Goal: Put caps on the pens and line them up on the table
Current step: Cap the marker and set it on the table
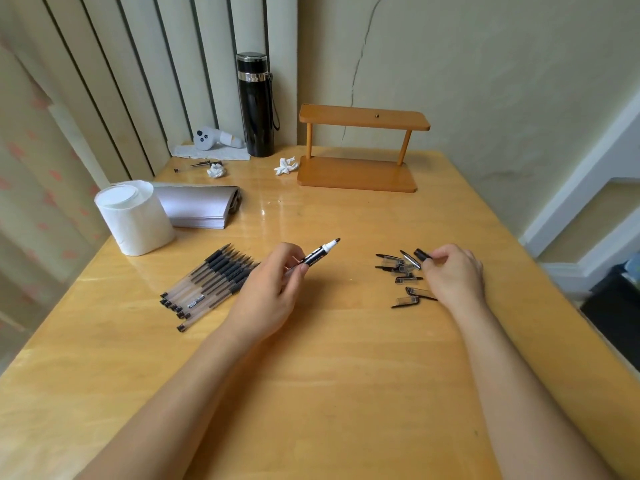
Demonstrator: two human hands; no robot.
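My left hand (273,289) holds an uncapped black-and-white marker (320,252) above the wooden table (329,358), its tip pointing up and right. To its left, several uncapped clear gel pens (207,285) with black grips lie side by side in a slanted row. My right hand (453,271) rests among several loose clear pen caps (403,271) on the right, with thumb and fingertips pinched on a black cap (422,254). The two hands are well apart.
At the back stand a small wooden shelf (360,147), a black flask (255,105) and a white controller (214,138). A paper roll (133,218) and a paper stack (201,206) sit at left. Crumpled tissues (285,166) and a stray pen (195,165) lie behind.
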